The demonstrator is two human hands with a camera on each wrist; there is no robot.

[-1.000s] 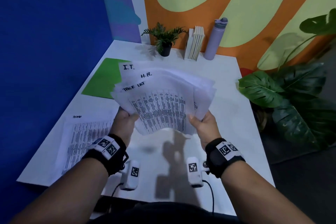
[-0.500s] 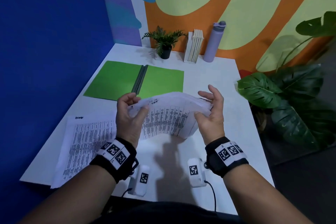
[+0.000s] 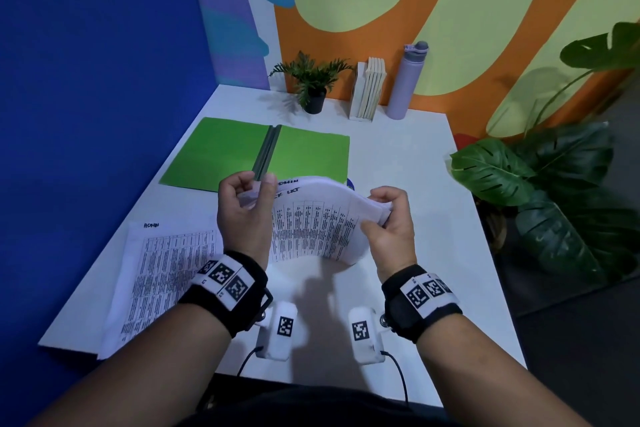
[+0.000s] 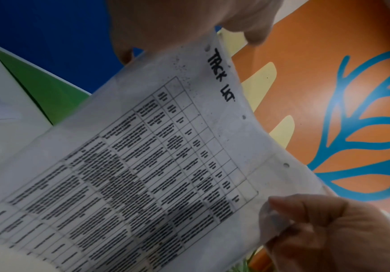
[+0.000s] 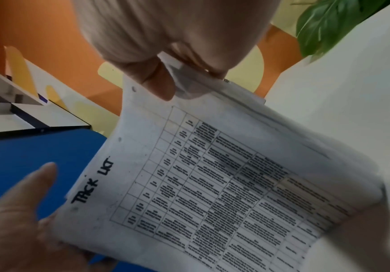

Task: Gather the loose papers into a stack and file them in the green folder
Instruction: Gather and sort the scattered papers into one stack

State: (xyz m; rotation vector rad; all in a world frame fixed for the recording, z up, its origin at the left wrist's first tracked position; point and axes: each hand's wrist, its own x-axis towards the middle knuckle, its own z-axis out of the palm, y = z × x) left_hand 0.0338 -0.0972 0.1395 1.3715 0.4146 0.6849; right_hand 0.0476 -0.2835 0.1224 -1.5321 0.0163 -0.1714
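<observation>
Both forearms reach forward; the left hand (image 3: 244, 215) and right hand (image 3: 389, 222) are raised, fingers (image 3: 381, 198) curled, thumbs pinching.

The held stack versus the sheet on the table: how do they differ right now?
The held stack is several sheets, bowed, gripped by the left hand and right hand above the table. The single sheet lies flat at the near left edge, untouched. Both carry printed tables and handwritten headings.

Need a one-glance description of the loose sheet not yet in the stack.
Start at the white table and go to its near-left corner, beside the blue wall. The loose sheet lies flat there, overhanging the table's front edge. Unlike the stack held in the hands, nothing touches it, and its handwritten heading differs.
</observation>
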